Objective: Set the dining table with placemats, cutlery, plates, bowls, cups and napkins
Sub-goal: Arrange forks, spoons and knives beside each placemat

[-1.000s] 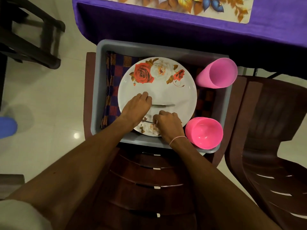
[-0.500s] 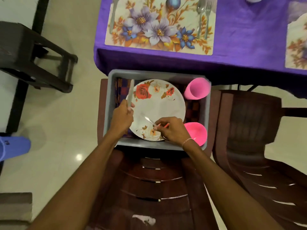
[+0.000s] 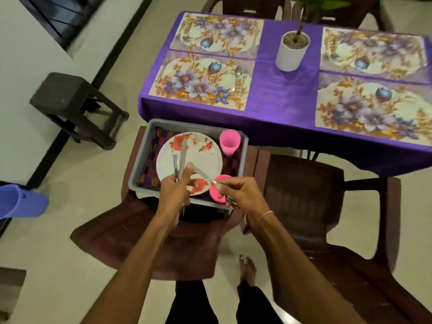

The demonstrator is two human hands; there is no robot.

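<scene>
My left hand (image 3: 175, 191) grips a table knife (image 3: 183, 152) and a second steel piece beside it, both pointing up over the rose-patterned white plate (image 3: 201, 157). My right hand (image 3: 240, 195) pinches another piece of cutlery (image 3: 203, 175) that slants toward the left hand. The plate lies in a grey tub (image 3: 243, 160) on a brown chair, on checked cloths, with two pink cups (image 3: 229, 141) beside it. Floral placemats (image 3: 201, 83) cover the purple table; the near left one carries a spoon and fork (image 3: 240, 77).
A white plant pot (image 3: 291, 51) stands mid-table. A second brown chair (image 3: 327, 220) stands right of the tub chair. A dark stool (image 3: 74, 101) and a blue container (image 3: 18, 202) are on the floor at left. My bare foot (image 3: 247, 270) is below the chair.
Both hands have lifted cutlery off the plate and risen above the tub's front edge. The camera has pulled back, bringing the table into view.
</scene>
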